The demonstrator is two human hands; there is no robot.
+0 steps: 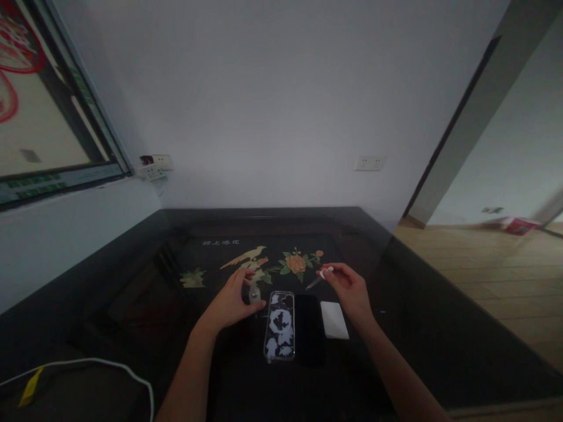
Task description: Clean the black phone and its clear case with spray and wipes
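My left hand (229,300) curls around a small clear bottle (254,293), with the thumb in front of its base and the fingers behind. My right hand (349,288) pinches the white top of a dropper (315,282), whose clear tube slants down to the left above the table. Between the hands lies a clear phone case (280,326) with white patterns. A black phone (309,329) sits directly right of the case, hard to make out against the dark surface. Beside it, close under my right wrist, is a white rectangular piece (335,320).
The glossy black table (145,328) bears a printed bird and flower picture (295,264). A white cable (105,361) with a yellow tag (31,387) runs along the lower left. Wall sockets (370,163) are behind, a window (53,99) at left.
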